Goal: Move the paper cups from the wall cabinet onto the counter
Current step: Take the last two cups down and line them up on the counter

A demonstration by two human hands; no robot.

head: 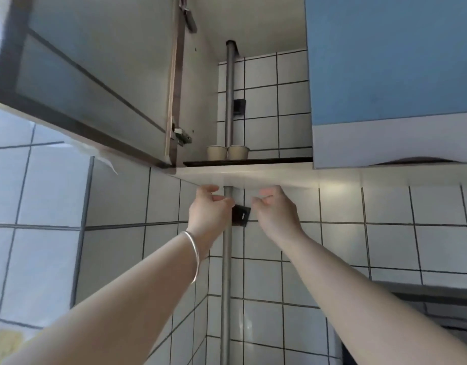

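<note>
Two beige paper cups stand side by side on the dark bottom shelf (266, 161) of the open wall cabinet: one cup (217, 152) on the left, the other (238, 152) touching it on the right. Both my hands are raised just under the cabinet's bottom edge, below the cups. My left hand (210, 210), with a silver bangle on the wrist, has its fingers curled and apart and holds nothing. My right hand (276, 208) is likewise loosely curled and holds nothing. Neither hand touches a cup.
The cabinet door (90, 72) hangs open to the left. A closed blue door (390, 59) is on the right. A grey vertical pipe (226, 259) with a black bracket (241, 215) runs down the tiled corner between my hands. A dark appliance edge (438, 301) is at lower right.
</note>
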